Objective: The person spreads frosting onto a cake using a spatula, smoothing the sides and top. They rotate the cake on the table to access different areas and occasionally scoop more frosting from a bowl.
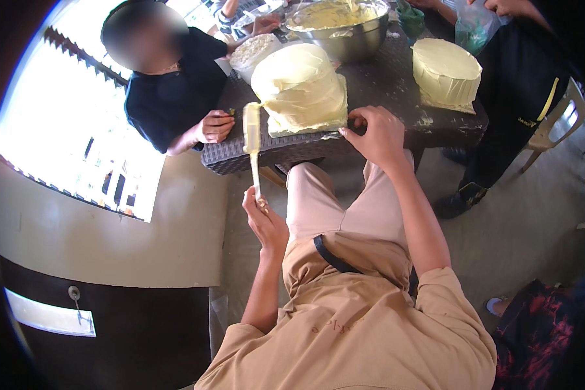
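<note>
My left hand (267, 219) grips the lower end of an offset icing spatula (252, 131), whose upright blade is smeared with pale yellow icing. The blade tip is beside a tall round cake (300, 87) coated in the same icing, with soft ridges down its side. The cake stands on an icing-smeared board (307, 127) at the table's near edge. My right hand (378, 131) is at the board's right corner, thumb and forefinger curled close to it; whether they pinch it is unclear.
A second iced cake (447, 73) stands right on the dark woven-pattern table (395, 97). Behind are a steel bowl (341, 34) of yellow icing and a white tub (255, 53). A person's hand (216, 126) rests at the left edge; other people stand around, a plastic chair (558, 122) behind one.
</note>
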`<action>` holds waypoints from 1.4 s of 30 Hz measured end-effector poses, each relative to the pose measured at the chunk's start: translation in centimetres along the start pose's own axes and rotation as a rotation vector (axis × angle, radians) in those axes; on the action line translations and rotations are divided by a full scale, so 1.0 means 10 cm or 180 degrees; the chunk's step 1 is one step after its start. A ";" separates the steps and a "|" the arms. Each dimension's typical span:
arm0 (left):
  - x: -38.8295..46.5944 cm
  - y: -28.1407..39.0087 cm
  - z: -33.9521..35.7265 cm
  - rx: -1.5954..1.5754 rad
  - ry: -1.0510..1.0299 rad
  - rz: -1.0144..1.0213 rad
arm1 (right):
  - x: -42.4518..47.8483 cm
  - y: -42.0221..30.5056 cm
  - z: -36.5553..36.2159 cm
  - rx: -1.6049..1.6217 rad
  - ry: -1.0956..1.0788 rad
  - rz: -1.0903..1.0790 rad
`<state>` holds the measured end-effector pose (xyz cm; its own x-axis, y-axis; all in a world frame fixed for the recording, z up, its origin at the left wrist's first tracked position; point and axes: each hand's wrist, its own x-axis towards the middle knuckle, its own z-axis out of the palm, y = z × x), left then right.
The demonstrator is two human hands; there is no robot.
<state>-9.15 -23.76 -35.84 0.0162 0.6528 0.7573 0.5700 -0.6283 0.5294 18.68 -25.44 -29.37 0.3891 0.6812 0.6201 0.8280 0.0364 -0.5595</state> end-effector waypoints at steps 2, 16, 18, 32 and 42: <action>-0.01 0.01 -0.03 -0.0193 0.0074 -0.0193 | 0.00 0.02 0.01 -0.0005 0.0040 -0.0026; 0.20 0.18 -0.02 -0.1881 -0.0451 -0.1605 | 0.01 -0.03 0.01 0.0104 0.0014 0.0059; 0.24 0.23 0.01 -0.1930 -0.0441 -0.1860 | 0.01 -0.04 0.03 0.0077 0.0055 -0.0047; 1.52 0.30 -0.53 -0.0158 -0.0224 0.0490 | -0.14 -0.24 0.19 0.0307 -0.0030 -0.0214; 1.83 0.79 -0.66 0.1221 -0.0794 0.1279 | -0.12 -0.25 0.16 0.0166 -0.0098 -0.0082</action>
<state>-9.75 -19.53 -15.28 0.4571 0.5048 0.7323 0.7340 -0.6791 0.0101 15.46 -25.19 -29.61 0.3547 0.7017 0.6179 0.8151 0.0918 -0.5721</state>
